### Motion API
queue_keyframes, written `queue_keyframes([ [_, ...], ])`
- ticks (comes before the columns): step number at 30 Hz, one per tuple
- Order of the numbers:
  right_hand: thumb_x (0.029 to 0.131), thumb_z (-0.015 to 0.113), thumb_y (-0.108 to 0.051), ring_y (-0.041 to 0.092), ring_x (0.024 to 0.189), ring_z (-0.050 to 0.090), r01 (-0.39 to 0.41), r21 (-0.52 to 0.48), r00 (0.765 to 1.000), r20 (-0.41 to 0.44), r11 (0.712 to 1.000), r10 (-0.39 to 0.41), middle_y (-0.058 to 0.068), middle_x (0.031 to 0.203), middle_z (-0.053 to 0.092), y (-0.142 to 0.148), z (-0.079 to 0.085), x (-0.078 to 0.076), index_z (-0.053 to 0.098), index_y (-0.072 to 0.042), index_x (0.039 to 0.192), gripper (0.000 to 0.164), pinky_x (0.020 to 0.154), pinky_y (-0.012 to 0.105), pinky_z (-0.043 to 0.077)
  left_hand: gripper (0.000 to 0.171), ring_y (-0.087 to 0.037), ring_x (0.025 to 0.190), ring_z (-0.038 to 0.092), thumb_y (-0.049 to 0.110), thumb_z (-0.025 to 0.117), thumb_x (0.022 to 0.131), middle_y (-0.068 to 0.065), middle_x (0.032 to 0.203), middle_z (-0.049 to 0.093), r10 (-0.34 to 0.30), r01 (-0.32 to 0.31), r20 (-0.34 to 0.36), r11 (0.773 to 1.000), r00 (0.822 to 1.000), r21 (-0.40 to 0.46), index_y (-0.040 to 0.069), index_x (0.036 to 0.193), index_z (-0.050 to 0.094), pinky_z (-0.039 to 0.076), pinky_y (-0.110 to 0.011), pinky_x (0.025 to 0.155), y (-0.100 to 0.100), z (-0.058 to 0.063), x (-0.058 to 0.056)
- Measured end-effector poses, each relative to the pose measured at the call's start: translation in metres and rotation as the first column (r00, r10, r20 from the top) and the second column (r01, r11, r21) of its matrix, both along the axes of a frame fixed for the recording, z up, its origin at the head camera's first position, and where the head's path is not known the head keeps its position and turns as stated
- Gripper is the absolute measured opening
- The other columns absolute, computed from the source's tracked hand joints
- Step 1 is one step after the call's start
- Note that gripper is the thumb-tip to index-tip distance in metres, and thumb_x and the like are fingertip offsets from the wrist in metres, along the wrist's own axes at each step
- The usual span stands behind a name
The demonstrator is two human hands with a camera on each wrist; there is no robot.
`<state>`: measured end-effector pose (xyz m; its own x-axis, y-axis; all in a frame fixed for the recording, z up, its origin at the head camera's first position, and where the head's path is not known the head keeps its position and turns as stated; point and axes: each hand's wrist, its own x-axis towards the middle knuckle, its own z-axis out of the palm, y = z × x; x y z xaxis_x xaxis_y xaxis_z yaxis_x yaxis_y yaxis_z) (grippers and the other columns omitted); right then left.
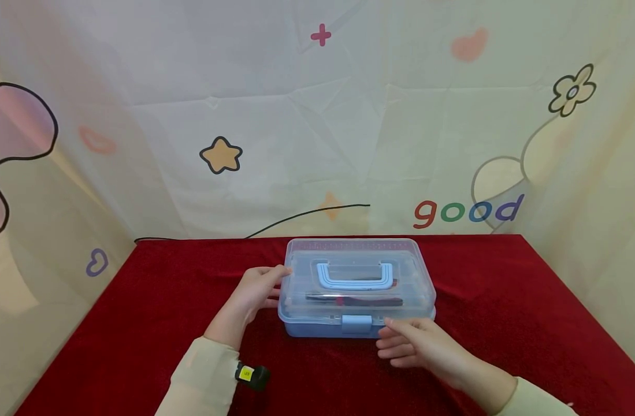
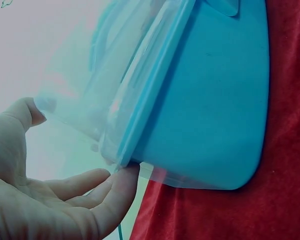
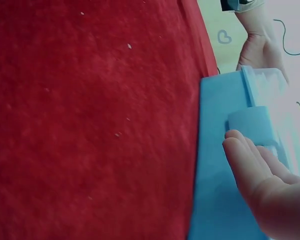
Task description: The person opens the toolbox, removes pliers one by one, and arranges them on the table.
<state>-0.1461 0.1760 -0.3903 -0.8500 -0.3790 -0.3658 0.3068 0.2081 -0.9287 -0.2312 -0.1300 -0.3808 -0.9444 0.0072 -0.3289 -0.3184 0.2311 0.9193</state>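
A plastic storage box (image 1: pixel 356 274) with a clear lid, a blue base and a folded-down blue handle (image 1: pixel 355 284) rests on the red cloth. Its lid is down. My left hand (image 1: pixel 260 289) holds the box's left side, thumb on the lid's edge and fingertips (image 2: pixel 127 175) under the rim. At the front right, my right hand (image 1: pixel 421 346) is close to the blue latch (image 1: pixel 356 324), its fingers fairly straight and its thumb near the lid's front rim. In the right wrist view, its fingertips (image 3: pixel 232 140) overlap the latch. Dark, slender items (image 1: pixel 369 300) show through the lid.
Red velvet cloth (image 1: pixel 192 289) covers the table around the box. Behind it hangs a pale curtain (image 1: pixel 275 115) with printed shapes and the word "good". A black device with a yellow label (image 1: pixel 247 374) is at the left sleeve.
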Motion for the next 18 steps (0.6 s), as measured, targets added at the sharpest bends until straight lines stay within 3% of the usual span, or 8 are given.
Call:
queue_keyframes([
  [18, 0.093, 0.05, -0.049, 0.024, 0.103, 0.065, 0.116, -0.148, 0.979, 0.181, 0.982, -0.089, 0.021, 0.118, 0.062, -0.014, -0.017, 0.001, 0.032, 0.017, 0.133, 0.08, 0.09, 0.042, 0.054, 0.055, -0.023, 0.094, 0.065, 0.04, 0.058, 0.089, -0.015, 0.122, 0.06, 0.022, -0.022, -0.002, 1.0, 1.0, -0.004, 0.004, 0.131, 0.05, 0.057, -0.036, 0.082, 0.001, 0.0, 0.002],
])
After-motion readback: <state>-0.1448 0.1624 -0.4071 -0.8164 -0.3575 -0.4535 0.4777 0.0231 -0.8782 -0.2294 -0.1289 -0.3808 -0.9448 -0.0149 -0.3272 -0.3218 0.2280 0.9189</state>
